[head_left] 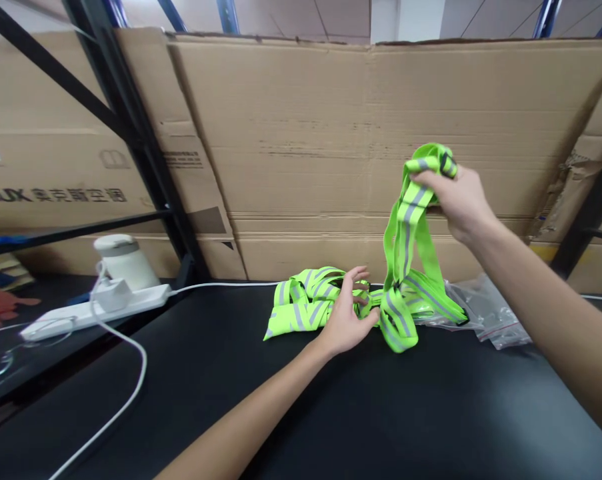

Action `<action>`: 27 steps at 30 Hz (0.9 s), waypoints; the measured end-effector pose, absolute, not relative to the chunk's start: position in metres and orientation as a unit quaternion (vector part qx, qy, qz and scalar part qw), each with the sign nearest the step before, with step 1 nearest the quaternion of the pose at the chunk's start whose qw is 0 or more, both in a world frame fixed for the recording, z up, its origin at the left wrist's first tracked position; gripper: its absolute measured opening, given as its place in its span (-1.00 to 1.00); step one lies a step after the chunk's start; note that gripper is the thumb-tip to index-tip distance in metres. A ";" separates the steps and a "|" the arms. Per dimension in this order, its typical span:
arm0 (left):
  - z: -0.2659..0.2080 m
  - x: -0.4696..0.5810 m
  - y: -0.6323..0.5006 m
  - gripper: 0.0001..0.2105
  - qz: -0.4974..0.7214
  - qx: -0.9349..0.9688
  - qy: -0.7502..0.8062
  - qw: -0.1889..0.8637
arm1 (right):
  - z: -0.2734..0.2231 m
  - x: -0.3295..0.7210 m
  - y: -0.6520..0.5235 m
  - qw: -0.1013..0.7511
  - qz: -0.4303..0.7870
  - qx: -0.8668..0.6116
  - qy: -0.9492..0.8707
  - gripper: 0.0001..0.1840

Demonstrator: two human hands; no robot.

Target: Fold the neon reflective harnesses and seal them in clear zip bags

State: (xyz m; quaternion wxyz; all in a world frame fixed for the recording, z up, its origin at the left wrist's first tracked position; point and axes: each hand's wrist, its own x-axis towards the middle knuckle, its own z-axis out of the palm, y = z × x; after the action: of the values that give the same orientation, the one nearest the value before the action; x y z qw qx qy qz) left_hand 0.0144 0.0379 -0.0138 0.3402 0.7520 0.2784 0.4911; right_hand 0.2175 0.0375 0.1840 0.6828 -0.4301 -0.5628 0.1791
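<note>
Your right hand (463,203) is closed on a green strap (411,210) with grey stripes, raised over the right far part of the desk (331,420). Its loops hang down, lower end by the clear bags (501,313) at right. Your left hand (347,319) is wide, thumb and fingers apart, at the right end of a second green bundle (301,310); can't tell if it's touching. Bundle lies on the desk's far side, left of the hanging strap. Cardboard (305,153) stands behind both. Far left: white power strip (151,299), plug, cup (133,263) just behind.
</note>
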 end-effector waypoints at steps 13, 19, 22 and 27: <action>0.015 -0.006 0.038 -0.68 0.285 0.677 0.175 0.656 | 0.256 0.203 0.001 0.724 -0.013 -0.335 -0.602 -0.95; 0.038 -0.048 0.053 -0.85 0.058 0.698 0.229 0.676 | 0.191 0.223 0.047 0.546 0.069 -0.584 -0.596 -0.84; 0.035 -0.059 0.062 -0.76 -0.057 0.709 0.267 0.650 | 0.139 0.229 0.065 0.450 0.163 -0.614 -0.627 -0.69; 0.020 -0.065 0.073 -0.70 -0.097 0.718 0.339 0.601 | 0.082 0.242 0.067 0.389 0.190 -0.610 -0.664 -0.58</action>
State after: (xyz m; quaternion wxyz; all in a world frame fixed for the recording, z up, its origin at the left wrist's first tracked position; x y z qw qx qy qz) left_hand -0.0655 0.0733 0.0204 0.6005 0.7175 0.3395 -0.0965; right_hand 0.2417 0.0666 0.0817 0.3889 -0.6095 -0.6642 0.1897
